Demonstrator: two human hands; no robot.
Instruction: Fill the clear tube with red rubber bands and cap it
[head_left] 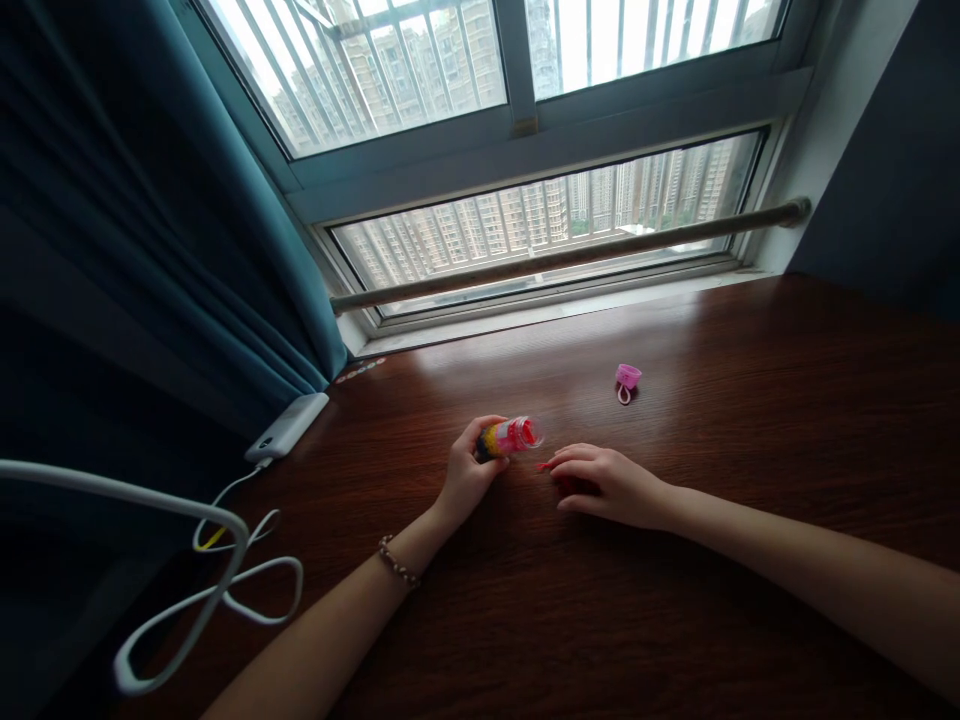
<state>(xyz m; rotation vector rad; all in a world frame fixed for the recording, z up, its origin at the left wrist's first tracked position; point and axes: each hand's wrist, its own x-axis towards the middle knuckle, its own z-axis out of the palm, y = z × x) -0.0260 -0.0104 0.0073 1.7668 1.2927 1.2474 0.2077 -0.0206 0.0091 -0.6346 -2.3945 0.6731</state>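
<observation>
My left hand (474,462) is wrapped around a small clear bottle (514,436) with red, yellow and black contents. The bottle lies tilted on its side, its uncapped mouth facing right and red showing just inside. To the right, my right hand (604,485) rests low over the table with curled fingers. Small red pieces (543,467) poke out at its fingertips, and more red shows in the shadow under the palm; their exact kind is too small to tell. Beyond that hand stands a pink cap (628,377) with a loop, apart from both hands.
The dark wooden tabletop (480,600) runs up to a window with a metal rail (570,262). At the left are a white power bank (287,425), its looped white cable (255,570) and a blue curtain (247,250). Small flat discs (361,369) lie near the curtain.
</observation>
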